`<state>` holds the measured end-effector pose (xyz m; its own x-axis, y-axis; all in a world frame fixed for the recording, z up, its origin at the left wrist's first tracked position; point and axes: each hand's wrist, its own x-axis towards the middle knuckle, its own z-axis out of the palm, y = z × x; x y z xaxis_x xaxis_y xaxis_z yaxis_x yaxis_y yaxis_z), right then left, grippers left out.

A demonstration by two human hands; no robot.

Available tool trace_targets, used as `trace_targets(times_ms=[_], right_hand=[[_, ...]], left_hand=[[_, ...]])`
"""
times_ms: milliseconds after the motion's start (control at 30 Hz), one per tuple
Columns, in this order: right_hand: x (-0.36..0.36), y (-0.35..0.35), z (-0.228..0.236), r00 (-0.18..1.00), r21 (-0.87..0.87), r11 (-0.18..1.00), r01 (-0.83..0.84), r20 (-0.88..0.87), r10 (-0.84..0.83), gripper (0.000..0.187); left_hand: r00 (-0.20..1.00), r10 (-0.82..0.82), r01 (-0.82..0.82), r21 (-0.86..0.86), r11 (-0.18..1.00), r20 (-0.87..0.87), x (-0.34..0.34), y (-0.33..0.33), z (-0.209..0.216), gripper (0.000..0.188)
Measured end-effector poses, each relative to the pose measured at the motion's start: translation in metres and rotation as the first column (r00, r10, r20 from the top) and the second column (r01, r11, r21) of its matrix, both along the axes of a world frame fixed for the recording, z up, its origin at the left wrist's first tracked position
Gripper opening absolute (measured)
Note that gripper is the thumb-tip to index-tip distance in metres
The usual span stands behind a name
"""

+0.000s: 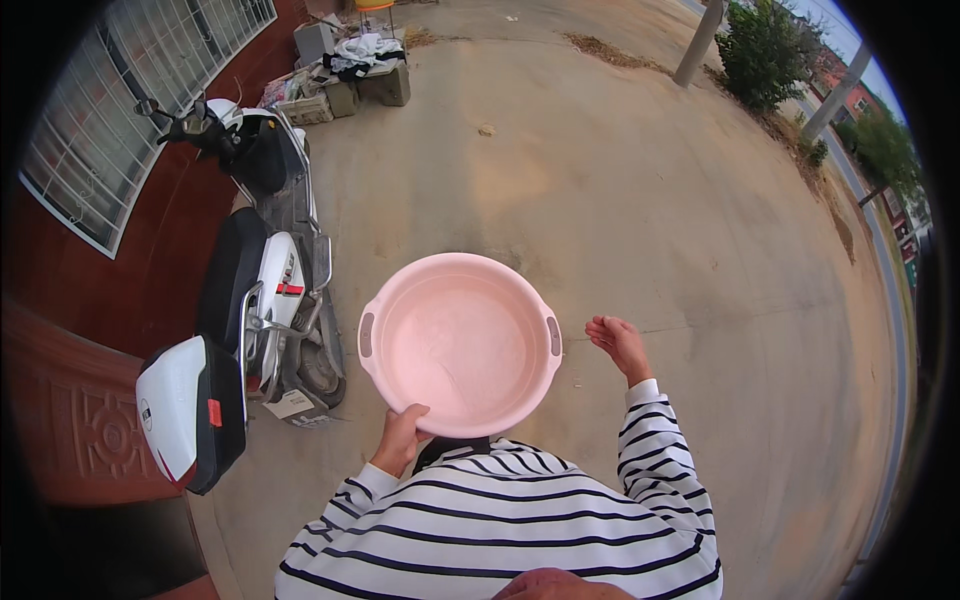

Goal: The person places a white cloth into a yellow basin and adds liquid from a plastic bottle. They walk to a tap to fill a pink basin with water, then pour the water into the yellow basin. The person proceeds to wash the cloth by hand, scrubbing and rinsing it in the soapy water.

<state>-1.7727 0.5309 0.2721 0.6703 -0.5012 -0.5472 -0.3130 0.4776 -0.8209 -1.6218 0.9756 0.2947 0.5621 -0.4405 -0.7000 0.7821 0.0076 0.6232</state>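
mostly out of sight, the fingers of the left hand, tucked beneath the near rim of a round pink basin; only the thumb and the back of the hand in plain view. cannot tell how those fingers spread underneath, nor whether the pale sheen inside means clear water or bare plastic. also hard to read: a black patch below the basin's near edge, half covered by basin and striped top, too little of it showing to name. cut off by the top edge of the frame, a yellow object on thin legs; swallowed in part by the dark fisheye border, a barred window at upper left.

as for the hands: left one, just below and left of centre, closed on the basin's rim, thumb on top. right hand, right of centre, unfolded and empty, fingers close together and pointing left, near the basin's right handle but apart from it, with ground visible in the gap.

pink basin at the middle of the frame, opening upward, a slotted handle on either side. at left, a white and black scooter beside a red-brown wall; at upper left, white and dark cloth on a pile; at upper right, a leafy bush next to a pole; all around, tan ground.
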Motion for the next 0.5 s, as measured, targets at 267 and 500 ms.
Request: trace_targets(times_ms=[267,500], right_hand=[[0.253,-0.102,-0.036,0.96,-0.131,0.958,-0.257,-0.149,0.237,0.055],[0.476,-0.24,-0.037,0.962,0.019,0.962,-0.274,-0.002,0.274,0.06]], left_hand=[[1.0,0.025,-0.024,0.026,0.999,-0.004,0.214,-0.169,-0.025,0.051],[0.994,0.099,-0.099,0.014,0.995,0.044,0.416,-0.297,-0.02,0.049]])
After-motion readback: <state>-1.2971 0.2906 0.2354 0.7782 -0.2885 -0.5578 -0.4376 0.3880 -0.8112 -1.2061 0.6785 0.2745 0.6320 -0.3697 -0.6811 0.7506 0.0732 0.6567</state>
